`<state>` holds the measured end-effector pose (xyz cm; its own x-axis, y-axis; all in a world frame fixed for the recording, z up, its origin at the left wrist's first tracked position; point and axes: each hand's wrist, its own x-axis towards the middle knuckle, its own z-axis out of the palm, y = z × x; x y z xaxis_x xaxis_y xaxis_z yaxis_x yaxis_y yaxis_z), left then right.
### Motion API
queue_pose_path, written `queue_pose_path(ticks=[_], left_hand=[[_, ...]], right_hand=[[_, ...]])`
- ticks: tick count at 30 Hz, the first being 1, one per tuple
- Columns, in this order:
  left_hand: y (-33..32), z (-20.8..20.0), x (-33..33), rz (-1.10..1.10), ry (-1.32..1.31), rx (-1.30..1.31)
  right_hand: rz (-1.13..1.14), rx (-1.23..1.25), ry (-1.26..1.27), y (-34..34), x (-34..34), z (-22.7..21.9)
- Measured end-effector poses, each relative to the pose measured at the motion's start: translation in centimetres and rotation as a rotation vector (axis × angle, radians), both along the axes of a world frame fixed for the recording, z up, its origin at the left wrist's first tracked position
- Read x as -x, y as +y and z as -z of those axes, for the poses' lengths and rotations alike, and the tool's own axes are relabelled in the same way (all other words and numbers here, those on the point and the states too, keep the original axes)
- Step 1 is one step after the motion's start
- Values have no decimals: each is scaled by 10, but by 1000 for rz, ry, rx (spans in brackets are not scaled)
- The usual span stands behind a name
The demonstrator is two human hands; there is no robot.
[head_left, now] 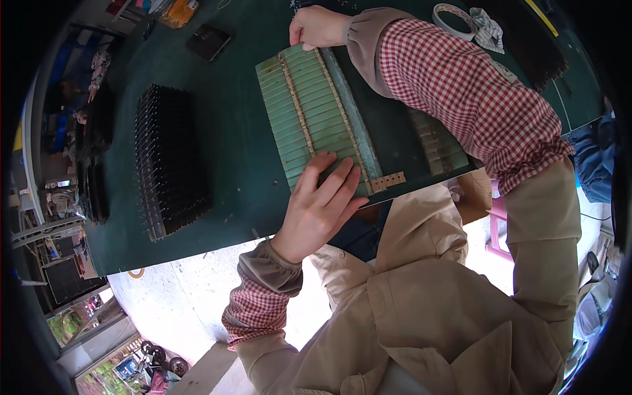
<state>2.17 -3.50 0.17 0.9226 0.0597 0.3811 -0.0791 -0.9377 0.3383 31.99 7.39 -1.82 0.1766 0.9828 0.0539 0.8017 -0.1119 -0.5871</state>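
A light green slatted board (316, 108) lies on the dark green table, with two speckled strips running along it and a weathered green bar (352, 112) down its right side. My left hand (319, 207) rests on the board's near end, fingers stretched out and apart. At the far end, my right hand (320, 27) has its fingers bent together in a pinch at the board's edge; what lies between the fingertips is too small to make out. A short wooden piece with small holes (387, 182) sits by the bar's near end.
To the left stands a black bristly stack (171, 158) with pale dots along one side. Farther back lie a dark flat case (209, 42) and an orange package (179, 12). A tape roll (454, 21) and a checked cloth (487, 29) are beyond my right arm, near dark bristly material (526, 46).
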Motion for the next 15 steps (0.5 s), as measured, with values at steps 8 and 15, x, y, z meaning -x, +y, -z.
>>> queue_pose_path(ticks=[8,15], left_hand=[[3,3,-2,35,-33,-88],[-7,3,-3,1,-49,-72]], right_hand=[[20,18,-49,9,-2,1],[15,-93,-23,-33,4,-14]])
